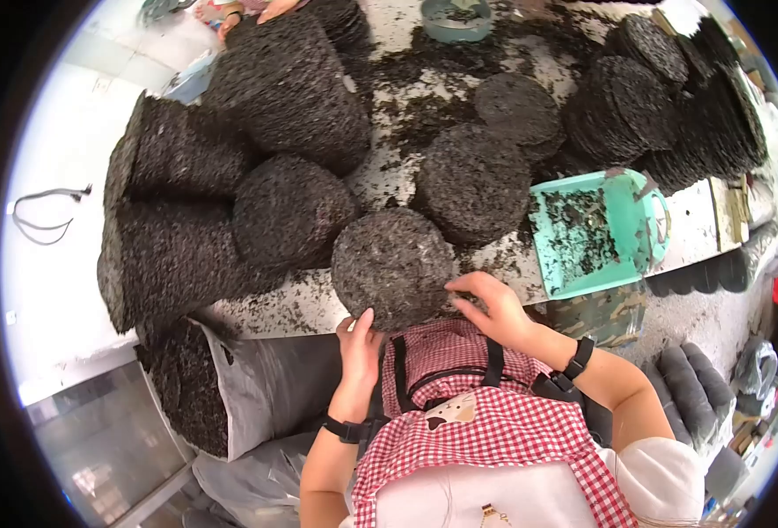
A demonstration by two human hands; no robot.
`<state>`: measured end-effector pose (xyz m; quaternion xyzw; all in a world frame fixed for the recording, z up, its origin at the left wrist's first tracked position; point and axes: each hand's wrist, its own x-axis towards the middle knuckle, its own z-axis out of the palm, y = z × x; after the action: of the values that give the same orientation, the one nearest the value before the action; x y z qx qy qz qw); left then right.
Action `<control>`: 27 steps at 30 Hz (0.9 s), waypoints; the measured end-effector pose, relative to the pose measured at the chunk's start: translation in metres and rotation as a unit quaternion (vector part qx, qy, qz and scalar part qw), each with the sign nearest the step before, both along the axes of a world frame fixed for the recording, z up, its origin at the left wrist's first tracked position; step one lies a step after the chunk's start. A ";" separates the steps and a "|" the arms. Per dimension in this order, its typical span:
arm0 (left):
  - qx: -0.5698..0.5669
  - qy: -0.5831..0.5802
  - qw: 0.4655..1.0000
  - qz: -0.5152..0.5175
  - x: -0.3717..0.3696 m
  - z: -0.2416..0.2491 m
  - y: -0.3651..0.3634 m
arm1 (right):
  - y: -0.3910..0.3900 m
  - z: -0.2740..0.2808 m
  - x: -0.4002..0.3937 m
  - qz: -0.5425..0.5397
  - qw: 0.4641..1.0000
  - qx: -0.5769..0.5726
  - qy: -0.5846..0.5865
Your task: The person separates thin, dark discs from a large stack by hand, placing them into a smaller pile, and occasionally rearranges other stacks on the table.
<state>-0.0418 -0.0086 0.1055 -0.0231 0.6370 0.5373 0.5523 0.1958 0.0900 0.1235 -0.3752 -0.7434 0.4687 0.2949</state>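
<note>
A dark round dried seaweed cake (392, 268) is tilted up at the table's front edge, its flat face towards me. My left hand (360, 341) grips its lower left rim, the thumb lying over the face. At the right rim, my right hand (492, 308) has its thumb and forefinger bent against the edge; whatever lies between those fingertips is too small to make out. Behind stand more seaweed cakes, one stack (474, 183) just to the right and another (294, 211) to the left.
Tall stacks of seaweed cakes (288, 88) fill the left, with more stacks (622, 110) at the back right. A teal tray (587, 286) holding dark scraps sits right. Crumbs litter the white table (274, 312). A grey sack (261, 383) stands below left. Another person's hand (276, 9) shows at the top.
</note>
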 end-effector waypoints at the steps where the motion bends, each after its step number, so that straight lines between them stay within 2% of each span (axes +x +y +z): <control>1: 0.024 0.014 1.000 0.013 0.008 0.012 0.003 | 0.002 0.006 -0.007 0.030 0.998 0.046 0.001; 2: 0.066 0.025 0.998 0.005 0.014 0.022 0.003 | 0.000 0.010 -0.014 0.063 0.997 0.034 0.010; 5: 0.248 -0.032 0.953 -0.174 0.010 0.034 -0.003 | 0.002 0.034 -0.036 0.128 0.982 0.136 0.002; 9: 0.189 0.016 0.971 -0.143 0.019 0.043 -0.007 | 0.006 0.036 -0.047 0.120 0.991 0.054 0.029; 10: 0.184 -0.008 0.976 -0.119 0.021 0.044 -0.006 | 0.008 0.039 -0.047 0.123 0.990 0.036 0.052; 14: 0.192 0.032 0.964 -0.179 0.028 0.051 -0.002 | 0.016 0.048 -0.041 0.149 0.987 0.013 0.063; 15: 0.156 0.048 0.965 -0.203 0.024 0.051 -0.003 | 0.019 0.052 -0.036 0.174 0.982 -0.015 0.076; 18: 0.169 0.068 0.961 -0.207 0.026 0.057 0.003 | 0.023 0.046 -0.022 0.199 0.976 -0.025 0.080; 19: 0.161 0.062 0.964 -0.203 0.028 0.059 0.004 | 0.022 0.044 -0.020 0.195 0.971 -0.112 0.081; 20: 0.145 0.059 0.962 -0.223 0.029 0.064 0.006 | 0.023 0.045 -0.016 0.192 0.973 -0.109 0.071; 24: 0.198 0.245 0.906 -0.284 0.043 0.043 0.003 | 0.008 0.054 -0.019 0.113 0.992 -0.041 0.044; 27: 0.180 0.226 0.909 -0.300 0.038 0.042 0.006 | 0.013 0.057 -0.017 0.120 0.989 -0.078 0.048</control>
<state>-0.0036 -0.0026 0.1473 0.3905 0.6144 0.4428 0.5234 0.1783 0.1030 0.1808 -0.2820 -0.7296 0.5744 0.2415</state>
